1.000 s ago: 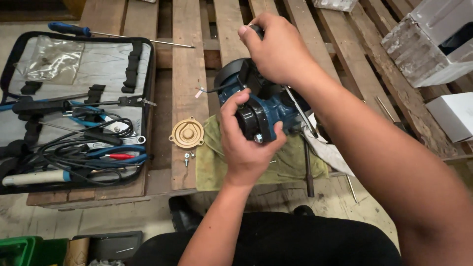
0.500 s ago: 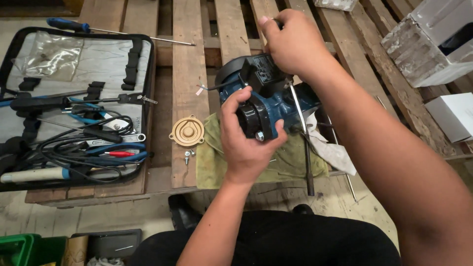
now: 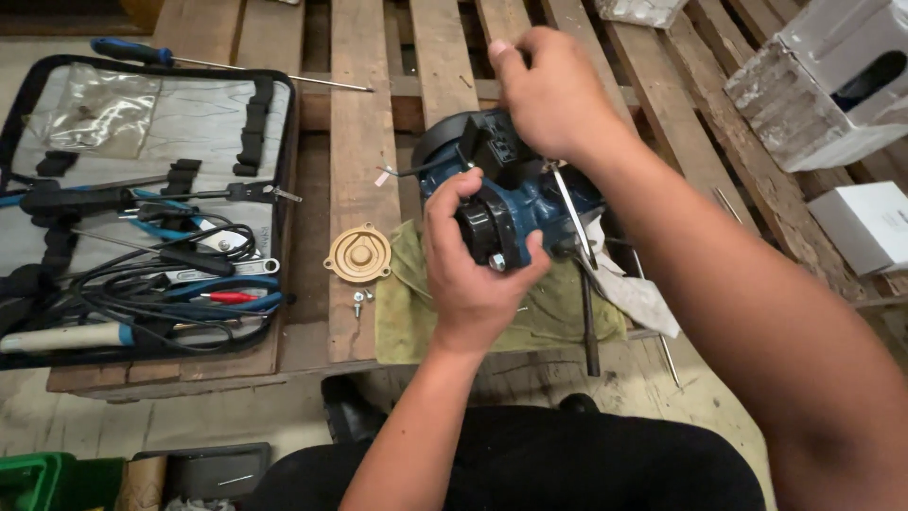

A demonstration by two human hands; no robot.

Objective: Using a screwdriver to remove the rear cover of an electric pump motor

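A dark blue motor-like machine body point(image 3: 530, 194) rests on an olive green cloth point(image 3: 416, 303) spread on a wooden pallet point(image 3: 359, 123). My left hand point(image 3: 473, 265) grips its near end around a black round cap. My right hand point(image 3: 549, 95) is closed over the far top of the body, by a black box part. A thin metal rod point(image 3: 572, 213) slants down beside the body under my right wrist. A brass round cover point(image 3: 357, 254) lies left of the cloth, with small screws point(image 3: 359, 303) below it.
An open tool case point(image 3: 142, 203) with pliers, cables and a soldering iron lies at left. A blue-handled screwdriver point(image 3: 132, 52) sits above it. White boxes point(image 3: 870, 227) stand at right. A green bin point(image 3: 38, 478) is at bottom left.
My right hand has moved from above the machine down onto its far top. The thin metal rod came into view beside the body. My left hand keeps its grip.
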